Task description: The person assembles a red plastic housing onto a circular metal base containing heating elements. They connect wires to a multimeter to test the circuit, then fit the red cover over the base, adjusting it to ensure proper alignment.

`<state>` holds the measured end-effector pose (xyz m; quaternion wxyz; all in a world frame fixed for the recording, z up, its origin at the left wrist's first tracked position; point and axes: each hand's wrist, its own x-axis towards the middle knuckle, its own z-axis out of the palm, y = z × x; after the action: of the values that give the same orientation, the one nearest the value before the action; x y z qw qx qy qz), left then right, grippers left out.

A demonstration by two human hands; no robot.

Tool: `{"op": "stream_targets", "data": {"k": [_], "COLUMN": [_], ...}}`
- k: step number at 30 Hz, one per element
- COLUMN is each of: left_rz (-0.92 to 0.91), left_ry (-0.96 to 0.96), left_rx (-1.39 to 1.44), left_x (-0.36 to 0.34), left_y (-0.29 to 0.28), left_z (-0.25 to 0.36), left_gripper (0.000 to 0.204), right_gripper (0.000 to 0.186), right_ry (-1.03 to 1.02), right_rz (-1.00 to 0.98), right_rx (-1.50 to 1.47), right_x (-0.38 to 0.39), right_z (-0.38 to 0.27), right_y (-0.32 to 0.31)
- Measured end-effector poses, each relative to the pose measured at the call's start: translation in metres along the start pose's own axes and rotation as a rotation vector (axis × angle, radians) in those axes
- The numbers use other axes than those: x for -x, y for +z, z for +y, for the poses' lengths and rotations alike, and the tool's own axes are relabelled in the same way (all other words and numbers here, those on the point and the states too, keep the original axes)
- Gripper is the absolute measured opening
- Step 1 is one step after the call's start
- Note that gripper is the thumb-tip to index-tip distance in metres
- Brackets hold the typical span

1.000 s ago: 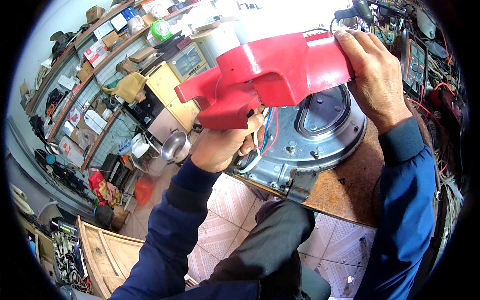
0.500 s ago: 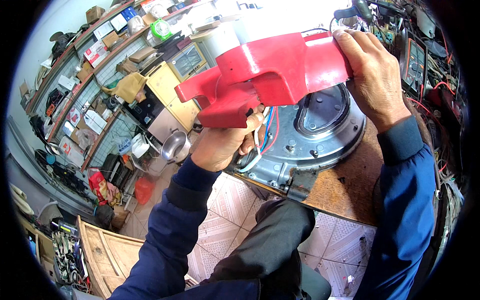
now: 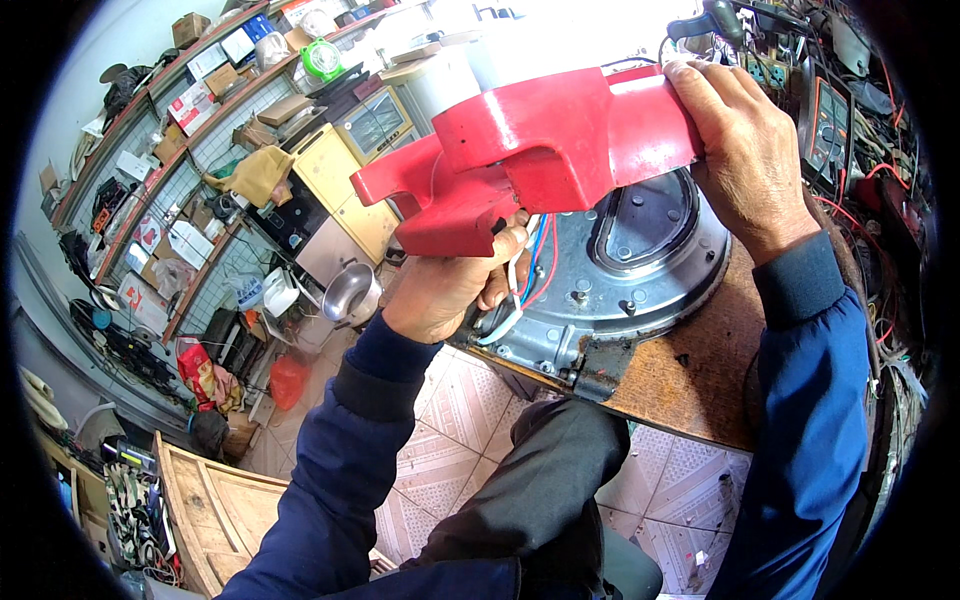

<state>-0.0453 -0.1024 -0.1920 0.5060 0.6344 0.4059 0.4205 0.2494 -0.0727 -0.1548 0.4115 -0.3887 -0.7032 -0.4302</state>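
Observation:
A glossy red plastic cover [image 3: 540, 130] is held up and tilted above a grey metal housing [image 3: 560, 310] with a round raised body and several bolts. My right hand [image 3: 745, 150] grips the cover's right end, thumb and fingers wrapped over its edge. At the cover's lower left, my left hand [image 3: 450, 290] is closed, its fingers beside the wires and partly hidden under the red plastic. White, blue and red wires [image 3: 530, 270] run from beneath the cover down to the housing. Whether the left fingers pinch the wires or the cover's edge is hard to see.
The housing rests on a worn wooden bench [image 3: 690, 360]. Beyond its right side lie a multimeter [image 3: 828, 120] and tangled cables. Shelves [image 3: 190, 150] crowded with boxes stand at the left. A metal pot [image 3: 352, 293] sits beyond my left forearm, and a wooden panel [image 3: 215, 510] lies lower left.
Almost nothing differs. Both hands keep the same hold, and the red cover stays in nearly the same place.

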Motion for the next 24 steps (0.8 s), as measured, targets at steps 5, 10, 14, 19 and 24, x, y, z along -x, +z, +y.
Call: {"op": "stream_targets", "data": {"k": [5, 10, 14, 19, 24], "left_rz": [-0.004, -0.008, -0.016, 0.001, -0.003], "left_ry": [0.022, 0.007, 0.042, 0.012, 0.018], "left_rx": [-0.006, 0.007, 0.003, -0.005, 0.002], "left_x": [0.0007, -0.0006, -0.0014, 0.0009, 0.0003], "left_y": [0.0004, -0.0005, 0.0014, 0.0021, 0.0025], "left_z": [0.0007, -0.0002, -0.0011, 0.0044, 0.0038], "left_gripper": [0.018, 0.016, 0.015, 0.015, 0.015], "right_gripper": [0.035, 0.034, 0.033, 0.033, 0.034], "right_ry": [0.002, 0.002, -0.003, -0.004, -0.006], "right_rz": [0.003, 0.004, 0.006, 0.008, 0.004], "right_rx": [0.001, -0.012, 0.000, -0.007, 0.007], "right_x": [0.0008, 0.0000, 0.0011, 0.0006, 0.0014], "right_z": [-0.0002, -0.0005, 0.0003, -0.0021, -0.0013], "right_y": [0.0018, 0.0003, 0.0002, 0.0007, 0.0005]}}
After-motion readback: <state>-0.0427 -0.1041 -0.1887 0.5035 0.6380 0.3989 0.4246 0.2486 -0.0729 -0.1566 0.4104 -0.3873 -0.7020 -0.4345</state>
